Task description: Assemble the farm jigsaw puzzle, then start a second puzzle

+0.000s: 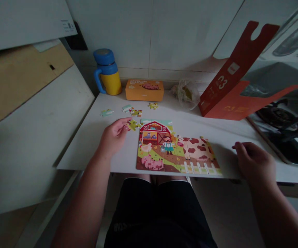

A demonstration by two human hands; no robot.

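Observation:
Between the thumb and fingers of my left hand (115, 135) is a green puzzle piece (133, 125), just left of the joined farm puzzle (161, 151). That puzzle shows a red barn, a farmer, a pig and a cow; its upper right part has no pieces. Beyond my left hand lie several loose pieces, among them a pale blue-green piece (107, 112), a multicoloured piece (136, 112) and a yellow-green piece (153, 106). My right hand (255, 162) rests near the table's front edge, right of the puzzle, with its fingers curled; whether anything is in them is hidden.
An orange puzzle box (144, 91) stands at the back by the wall. Left of it is a blue and yellow mug (110, 77); right of it, a clear plastic bag (187, 94). A tall red box (224, 86) and a gas stove (283, 120) are at right.

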